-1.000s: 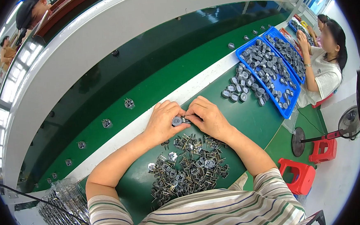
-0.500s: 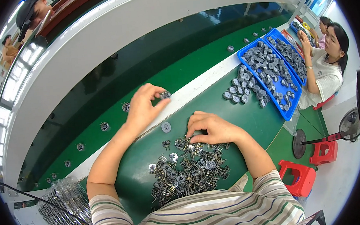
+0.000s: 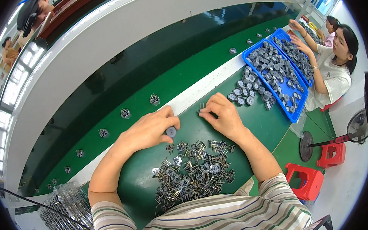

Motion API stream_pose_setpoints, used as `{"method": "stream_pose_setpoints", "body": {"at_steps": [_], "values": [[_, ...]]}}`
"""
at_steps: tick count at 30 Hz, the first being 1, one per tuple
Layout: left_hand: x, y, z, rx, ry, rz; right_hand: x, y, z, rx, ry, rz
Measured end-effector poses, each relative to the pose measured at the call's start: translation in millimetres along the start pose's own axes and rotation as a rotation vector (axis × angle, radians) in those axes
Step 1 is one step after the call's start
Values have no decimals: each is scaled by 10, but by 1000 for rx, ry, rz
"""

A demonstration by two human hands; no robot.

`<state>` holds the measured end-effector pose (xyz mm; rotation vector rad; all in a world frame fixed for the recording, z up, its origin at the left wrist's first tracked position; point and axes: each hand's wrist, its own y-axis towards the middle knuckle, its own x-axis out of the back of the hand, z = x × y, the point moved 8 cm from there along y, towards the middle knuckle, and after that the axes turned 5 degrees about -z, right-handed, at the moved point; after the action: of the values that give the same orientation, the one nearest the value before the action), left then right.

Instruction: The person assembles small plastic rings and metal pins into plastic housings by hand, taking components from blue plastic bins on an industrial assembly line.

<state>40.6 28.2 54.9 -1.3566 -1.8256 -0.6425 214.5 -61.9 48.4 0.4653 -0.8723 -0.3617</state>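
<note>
My left hand (image 3: 149, 129) is curled round a grey round cap (image 3: 171, 132) on the green tabletop, thumb and fingers at its sides. To its right, my right hand (image 3: 223, 116) pinches a small dark part with metal pins (image 3: 201, 108) just above the table. Between my forearms lies a heap of small pinned parts (image 3: 196, 173), dark with some shiny faces. Beyond my left hand, an assembled round piece with upright pins (image 3: 154, 99) sits on the green belt.
Further pinned pieces (image 3: 125, 113) line the belt beyond a white rail (image 3: 199, 91). At right are loose grey caps (image 3: 245, 88) and blue trays (image 3: 293, 117) of caps. A co-worker (image 3: 331, 70) sits beyond them. Red stools (image 3: 306, 179) and a fan (image 3: 357, 123) stand at lower right.
My left hand has let go of a piece on the belt and come back to the grey cap. My right hand has lifted a pinned part off the heap. Belt pieces have shifted left.
</note>
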Motion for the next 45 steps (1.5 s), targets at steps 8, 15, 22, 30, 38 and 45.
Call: {"method": "stream_pose_setpoints", "body": {"at_steps": [8, 15, 22, 30, 38, 45], "values": [[-214, 90, 12, -78, -140, -215, 5, 45, -29, -119, 99, -2], [-322, 143, 123, 13, -114, -394, -179, -26, -52, -36, -7, 135], [-229, 119, 100, 43, -38, -495, -191, -32, -64, -27, -23, 134], [-322, 125, 92, 7, 48, -468, -170, -11, -135, -142, 161, 59], [-216, 154, -34, -78, -4, -409, -181, -20, -163, -264, 252, 41], [-331, 168, 54, 6, -18, -387, -273, -46, -106, -299, 402, 115]]}}
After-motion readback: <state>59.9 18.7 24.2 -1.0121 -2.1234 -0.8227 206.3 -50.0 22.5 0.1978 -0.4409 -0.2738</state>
